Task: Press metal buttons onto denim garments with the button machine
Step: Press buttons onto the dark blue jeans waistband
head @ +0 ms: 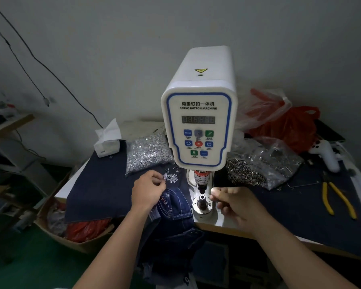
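Denim garment (173, 207), dark blue with white stitching, lies bunched at the front edge of the desk (233, 226), just left of the button machine (199, 122) and draping over the edge toward the floor. No part of it lies on the lower die (202, 202), which stands bare beneath the upper punch (200, 184). Left hand (148, 190) rests over the garment beside a small heap of loose metal studs (171, 176); its fingers (159, 184) are curled toward the heap, but whether they pinch a stud cannot be told. Right hand (236, 203) hovers just right of the die with fingers bent and thumb forward; a small part may be held at the fingertips, though this is too small to confirm. Bags of silver buttons (148, 153) and ring parts (258, 165) remain full. Judged from this layout, the cycle is at the loading step: fastener parts are being set, and positioning the cloth and pressing remain.
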